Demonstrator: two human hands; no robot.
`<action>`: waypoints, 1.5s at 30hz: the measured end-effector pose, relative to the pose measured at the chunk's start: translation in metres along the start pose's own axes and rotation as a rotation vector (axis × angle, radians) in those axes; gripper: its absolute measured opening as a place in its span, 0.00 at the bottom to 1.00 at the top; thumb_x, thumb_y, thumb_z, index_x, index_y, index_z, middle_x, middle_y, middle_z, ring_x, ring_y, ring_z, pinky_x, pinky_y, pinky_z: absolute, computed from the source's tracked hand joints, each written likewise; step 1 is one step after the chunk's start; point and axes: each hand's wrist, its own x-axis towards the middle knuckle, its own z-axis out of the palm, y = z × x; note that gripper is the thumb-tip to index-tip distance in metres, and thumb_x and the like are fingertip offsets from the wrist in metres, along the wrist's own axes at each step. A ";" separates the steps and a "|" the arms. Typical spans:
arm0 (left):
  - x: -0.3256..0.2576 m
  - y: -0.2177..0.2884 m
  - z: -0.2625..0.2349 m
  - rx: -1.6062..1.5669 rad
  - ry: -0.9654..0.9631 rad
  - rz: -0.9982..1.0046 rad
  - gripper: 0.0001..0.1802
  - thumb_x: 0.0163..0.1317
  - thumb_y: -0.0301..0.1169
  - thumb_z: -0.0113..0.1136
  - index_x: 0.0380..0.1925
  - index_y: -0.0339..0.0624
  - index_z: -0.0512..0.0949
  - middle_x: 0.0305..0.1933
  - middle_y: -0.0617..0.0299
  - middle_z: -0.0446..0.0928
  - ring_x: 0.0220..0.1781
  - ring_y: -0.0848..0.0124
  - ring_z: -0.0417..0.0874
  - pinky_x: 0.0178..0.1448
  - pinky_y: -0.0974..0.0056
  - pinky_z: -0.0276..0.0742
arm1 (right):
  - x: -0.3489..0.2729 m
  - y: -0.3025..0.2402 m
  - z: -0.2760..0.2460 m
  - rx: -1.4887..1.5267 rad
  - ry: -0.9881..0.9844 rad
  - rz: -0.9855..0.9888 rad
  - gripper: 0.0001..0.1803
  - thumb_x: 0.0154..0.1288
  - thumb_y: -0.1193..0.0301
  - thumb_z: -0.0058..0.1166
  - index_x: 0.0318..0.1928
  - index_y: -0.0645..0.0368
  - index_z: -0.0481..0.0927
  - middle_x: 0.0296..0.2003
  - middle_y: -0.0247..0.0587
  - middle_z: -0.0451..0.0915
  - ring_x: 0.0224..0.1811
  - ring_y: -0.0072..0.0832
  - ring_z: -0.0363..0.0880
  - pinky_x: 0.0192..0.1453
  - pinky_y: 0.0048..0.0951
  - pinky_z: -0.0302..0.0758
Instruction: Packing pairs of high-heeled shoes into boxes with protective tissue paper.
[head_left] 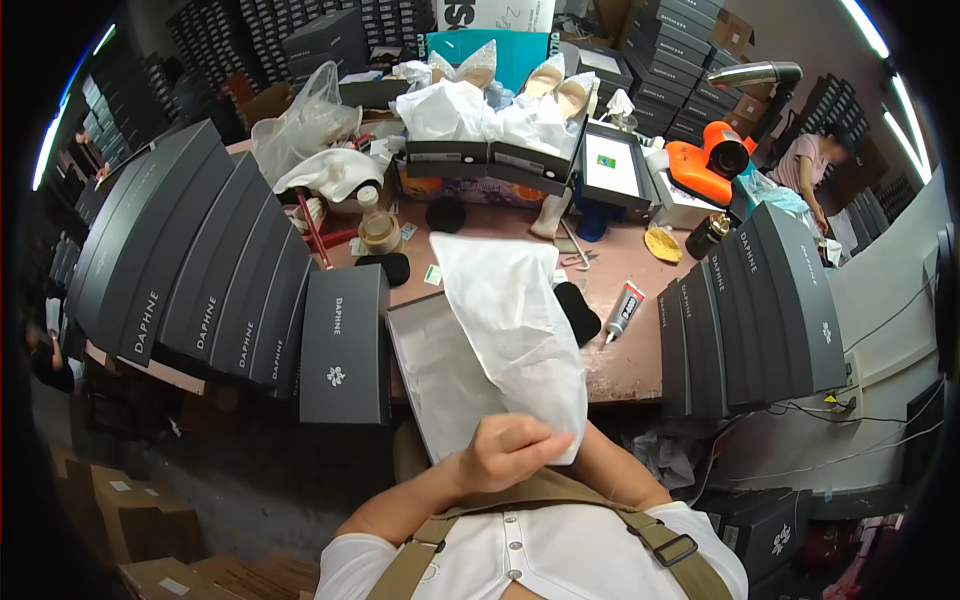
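My left hand (510, 450) is curled closed at the lower end of a thin white sheet (515, 320), its fingertips meeting the sheet's lower right edge. Whether the sheet is a flat piece or a bag I cannot tell. My right forearm (622, 468) comes in from the lower right and passes behind the sheet, which hides the right hand. Under and left of the sheet lies an open shallow box part (435, 385) with a pale grey inside, at the table's front edge. A closed dark grey shoebox (345, 345) stands just left of it.
Rows of dark shoeboxes flank me at left (200, 260) and right (755, 315). On the table (640, 375) lie a glue tube (625, 312), black pads (577, 315) and scissors (578, 260). Behind are light pointed shoes (470, 70) in boxes and an orange heat tool (700, 172). Another person (808, 170) works far right.
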 end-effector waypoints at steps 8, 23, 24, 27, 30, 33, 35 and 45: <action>-0.033 0.010 0.004 -0.100 -0.215 -0.133 0.17 0.49 0.23 0.62 0.42 0.33 0.79 0.33 0.57 0.75 0.27 0.63 0.79 0.28 0.65 0.76 | 0.007 0.003 0.002 -0.394 -0.039 -0.203 0.28 0.58 0.65 0.57 0.59 0.59 0.70 0.52 0.47 0.76 0.48 0.40 0.75 0.49 0.36 0.73; -0.065 -0.045 -0.099 -0.112 1.149 -0.835 0.20 0.57 0.22 0.61 0.50 0.31 0.72 0.49 0.55 0.77 0.46 0.67 0.80 0.52 0.61 0.78 | -0.027 -0.006 -0.011 -0.559 -0.505 0.308 0.29 0.64 0.75 0.48 0.66 0.61 0.62 0.64 0.47 0.67 0.65 0.38 0.68 0.66 0.39 0.66; -0.063 -0.042 -0.091 0.045 0.986 -0.830 0.19 0.57 0.21 0.61 0.49 0.32 0.73 0.49 0.56 0.77 0.45 0.69 0.79 0.51 0.63 0.77 | -0.023 -0.004 -0.016 -0.398 -0.339 0.158 0.32 0.66 0.66 0.51 0.68 0.61 0.60 0.63 0.46 0.67 0.63 0.35 0.69 0.64 0.37 0.67; -0.075 -0.026 -0.037 0.096 0.397 -0.886 0.25 0.56 0.22 0.65 0.54 0.34 0.70 0.52 0.54 0.75 0.49 0.67 0.78 0.53 0.62 0.74 | -0.018 0.007 -0.030 -0.191 -0.188 0.062 0.39 0.67 0.53 0.53 0.69 0.63 0.56 0.63 0.46 0.67 0.63 0.33 0.68 0.65 0.35 0.66; -0.071 -0.026 -0.011 0.117 -0.208 -0.397 0.53 0.39 0.19 0.65 0.70 0.45 0.55 0.50 0.43 0.72 0.48 0.46 0.78 0.49 0.56 0.77 | -0.029 -0.006 -0.037 0.298 -0.069 0.281 0.36 0.67 0.53 0.52 0.66 0.64 0.61 0.60 0.46 0.70 0.60 0.35 0.72 0.64 0.37 0.69; -0.064 -0.043 -0.017 0.145 -0.440 -0.741 0.53 0.41 0.18 0.62 0.71 0.49 0.53 0.40 0.47 0.76 0.41 0.50 0.80 0.44 0.55 0.77 | -0.054 0.008 -0.078 0.357 -0.027 0.440 0.27 0.69 0.61 0.48 0.63 0.63 0.66 0.58 0.46 0.74 0.57 0.36 0.75 0.63 0.38 0.71; -0.049 -0.077 -0.042 0.146 -0.616 -0.911 0.52 0.45 0.23 0.64 0.72 0.48 0.50 0.35 0.49 0.78 0.38 0.50 0.80 0.44 0.54 0.76 | -0.062 0.013 -0.082 0.213 0.095 0.443 0.27 0.68 0.62 0.50 0.63 0.63 0.67 0.56 0.43 0.75 0.56 0.32 0.77 0.61 0.35 0.74; -0.035 -0.142 -0.121 0.295 0.337 -1.090 0.10 0.66 0.32 0.55 0.30 0.37 0.72 0.20 0.62 0.73 0.20 0.76 0.76 0.25 0.68 0.71 | -0.028 -0.007 -0.090 -0.041 -0.150 0.340 0.22 0.68 0.70 0.49 0.60 0.66 0.69 0.54 0.44 0.76 0.53 0.32 0.77 0.58 0.35 0.75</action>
